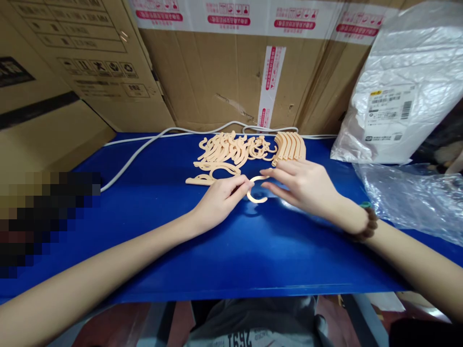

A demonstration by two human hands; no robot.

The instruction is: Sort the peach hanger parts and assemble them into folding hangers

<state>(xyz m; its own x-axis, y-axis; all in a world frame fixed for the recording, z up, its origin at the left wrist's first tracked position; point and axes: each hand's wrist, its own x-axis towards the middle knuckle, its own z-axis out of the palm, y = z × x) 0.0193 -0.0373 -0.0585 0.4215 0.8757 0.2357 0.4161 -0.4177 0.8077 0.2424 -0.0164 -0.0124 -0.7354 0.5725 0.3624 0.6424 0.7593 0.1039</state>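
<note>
Between thumb and forefinger, my left hand (222, 200) pinches a beige C-shaped hook (257, 199), its open side facing right. My right hand (298, 185) is just right of it, thumb and fingers apart around the hook's upper end; whether a fingertip touches that end I cannot tell. Behind my left hand lie a few longer beige curved pieces (200, 181) that look like clothes-hanger parts. Farther back is a pile of beige curved arms and hooks (226, 147). A neat row of nested beige curved arms (289, 144) sits beyond my right hand.
A blue tabletop (217, 260) spans the view. Cardboard boxes (217, 72) wall off its back and left. A white cable (144, 142) runs along the rear. On the right are a white plastic mailing bag (394, 86) and clear plastic wrap (408, 202). A pixelated patch hides the left edge.
</note>
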